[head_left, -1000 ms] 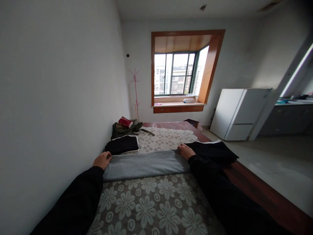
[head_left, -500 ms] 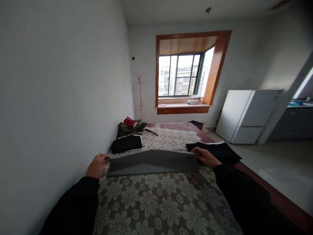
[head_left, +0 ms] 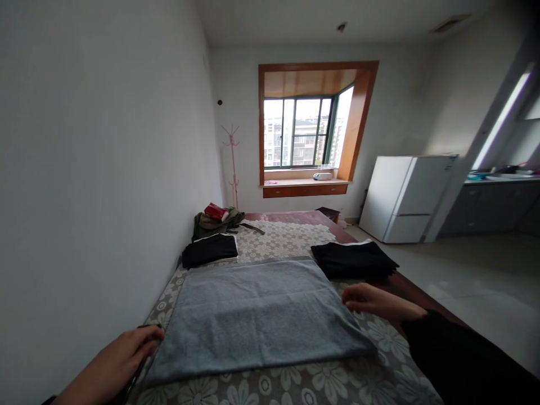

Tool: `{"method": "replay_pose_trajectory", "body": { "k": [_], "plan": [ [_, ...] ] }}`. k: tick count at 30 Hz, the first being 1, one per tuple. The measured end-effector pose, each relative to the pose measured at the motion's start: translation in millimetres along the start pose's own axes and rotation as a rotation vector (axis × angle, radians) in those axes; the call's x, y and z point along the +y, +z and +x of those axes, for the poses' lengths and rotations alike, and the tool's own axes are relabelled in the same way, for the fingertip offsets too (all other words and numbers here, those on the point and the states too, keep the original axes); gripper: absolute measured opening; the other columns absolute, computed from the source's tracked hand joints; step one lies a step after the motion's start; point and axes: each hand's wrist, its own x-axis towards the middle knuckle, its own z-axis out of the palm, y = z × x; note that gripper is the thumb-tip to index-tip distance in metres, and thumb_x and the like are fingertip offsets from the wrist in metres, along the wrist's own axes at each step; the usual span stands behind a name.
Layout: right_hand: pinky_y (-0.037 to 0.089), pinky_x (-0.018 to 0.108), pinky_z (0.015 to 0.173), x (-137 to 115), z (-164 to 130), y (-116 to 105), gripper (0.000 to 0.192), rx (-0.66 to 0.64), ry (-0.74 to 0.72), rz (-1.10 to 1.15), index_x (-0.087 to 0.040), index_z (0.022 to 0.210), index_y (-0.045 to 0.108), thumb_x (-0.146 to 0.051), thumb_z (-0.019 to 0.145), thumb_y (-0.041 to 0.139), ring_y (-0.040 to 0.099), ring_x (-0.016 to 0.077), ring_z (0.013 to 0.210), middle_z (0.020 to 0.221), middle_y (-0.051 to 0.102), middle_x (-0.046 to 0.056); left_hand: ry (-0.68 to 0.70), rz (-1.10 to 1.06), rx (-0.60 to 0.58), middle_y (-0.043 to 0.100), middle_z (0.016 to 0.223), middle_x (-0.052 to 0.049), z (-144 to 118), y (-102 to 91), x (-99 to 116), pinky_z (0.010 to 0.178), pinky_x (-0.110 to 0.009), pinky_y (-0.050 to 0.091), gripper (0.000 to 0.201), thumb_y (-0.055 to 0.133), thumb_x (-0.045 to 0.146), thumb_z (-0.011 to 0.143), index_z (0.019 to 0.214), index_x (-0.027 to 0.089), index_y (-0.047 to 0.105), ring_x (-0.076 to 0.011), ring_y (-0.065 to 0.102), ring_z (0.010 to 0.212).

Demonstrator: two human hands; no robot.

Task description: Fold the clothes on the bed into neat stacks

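Home bedroom, bed (head_left: 295, 388), fridge (head_left: 405, 197) (white)

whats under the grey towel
The grey towel lies flat on a floral lace cover, which shows all around its edges. Anything else beneath is hidden. The left hand and right hand touch its side edges.

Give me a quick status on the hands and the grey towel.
Left hand at towel's near-left corner, right hand at its right edge. Grey towel spread flat on floral bedcover. Black folded garment just beyond right hand.
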Motion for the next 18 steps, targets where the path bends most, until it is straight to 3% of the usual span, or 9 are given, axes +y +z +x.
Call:
{"method": "replay_pose_trajectory", "body": {
  "k": [2,4,7,9,13,18],
  "plan": [
    [0.048,0.030,0.074,2.5,37.4,-4.8,0.029,0.161,0.005,-0.192,-0.021,0.096,0.072,-0.043,0.092,0.054,0.064,0.0220,0.081,0.088,0.072,0.006,0.012,0.059,0.064,0.076,0.104,-0.001,41.1,5.0,0.6,0.094,-0.035,0.049,0.026,0.054,0.044,0.082,0.095,0.035,0.074,-0.0272,0.068,0.104],
    [0.045,0.032,0.083,4.3,81.3,-7.6,0.026,0.290,0.141,-0.433,-0.022,0.097,0.072,-0.033,0.095,0.048,0.064,0.0223,0.089,0.096,0.072,0.008,-0.071,0.130,0.059,0.075,0.110,-0.004,93.1,11.4,2.4,0.099,-0.032,0.047,0.025,0.056,0.035,0.081,0.098,0.027,0.074,-0.0255,0.067,0.109],
    [0.036,0.045,0.096,8.4,141.0,-5.5,0.024,0.366,0.273,-0.559,-0.017,0.096,0.071,-0.025,0.093,0.049,0.059,0.0316,0.108,0.110,0.069,0.017,-0.200,0.166,0.141,0.071,0.114,-0.014,166.1,21.4,0.6,0.102,-0.039,0.045,0.028,0.057,0.031,0.087,0.105,0.015,0.070,-0.0290,0.064,0.112],
    [0.029,0.052,0.101,13.9,170.1,-2.8,0.021,0.383,0.331,-0.592,-0.014,0.092,0.071,-0.024,0.089,0.054,0.053,0.0373,0.118,0.115,0.066,0.022,-0.282,0.174,0.187,0.069,0.115,-0.014,200.2,25.5,-5.4,0.100,-0.046,0.046,0.028,0.059,0.034,0.091,0.107,0.012,0.067,-0.0279,0.064,0.111],
    [0.027,0.055,0.098,30.9,205.5,-3.2,0.018,0.385,0.459,-0.593,-0.014,0.091,0.071,-0.023,0.077,0.063,0.050,0.0396,0.118,0.115,0.065,0.021,-0.371,0.127,0.252,0.066,0.116,-0.007,232.1,27.0,-20.9,0.093,-0.046,0.052,0.029,0.065,0.037,0.092,0.111,0.016,0.064,-0.0229,0.064,0.106],
    [0.033,0.047,0.091,47.9,218.4,-7.6,0.024,0.402,0.469,-0.488,-0.020,0.093,0.069,-0.019,0.070,0.063,0.055,0.0335,0.111,0.113,0.066,0.013,-0.382,-0.020,0.347,0.065,0.118,-0.008,236.3,28.5,-23.6,0.087,-0.043,0.056,0.031,0.064,0.036,0.093,0.117,0.016,0.062,-0.0219,0.065,0.101]
  ]
}}
